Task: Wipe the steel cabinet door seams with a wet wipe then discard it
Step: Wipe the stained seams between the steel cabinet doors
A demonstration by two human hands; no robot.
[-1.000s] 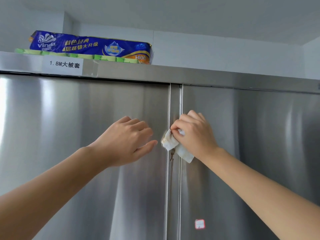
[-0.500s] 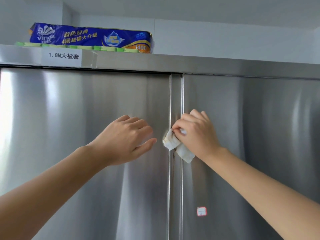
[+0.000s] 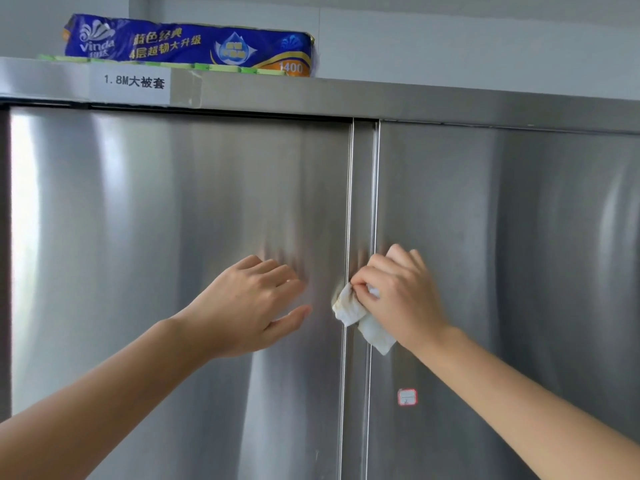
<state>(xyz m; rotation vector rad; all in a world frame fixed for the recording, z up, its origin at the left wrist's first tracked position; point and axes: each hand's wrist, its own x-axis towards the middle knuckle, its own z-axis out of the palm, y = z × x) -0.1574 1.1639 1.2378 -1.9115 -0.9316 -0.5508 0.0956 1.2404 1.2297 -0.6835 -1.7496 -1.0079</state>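
A tall steel cabinet fills the view, with a left door [image 3: 173, 254] and a right door [image 3: 502, 254]. Between them runs a narrow vertical seam [image 3: 360, 188]. My right hand [image 3: 398, 296] pinches a crumpled, stained white wet wipe [image 3: 356, 315] and presses it against the seam at mid-height. My left hand [image 3: 252, 303] rests flat on the left door just left of the seam, fingers spread, holding nothing.
A blue pack of tissue paper [image 3: 187, 46] lies on the cabinet top above a white paper label [image 3: 135, 83]. A small red-edged sticker [image 3: 407, 397] sits on the right door below my right hand. A grey wall is behind.
The view has tilted down a little, so the cabinet top sits higher in frame. My right hand with the wipe has slid slightly down the seam. My left hand stays on the left door.
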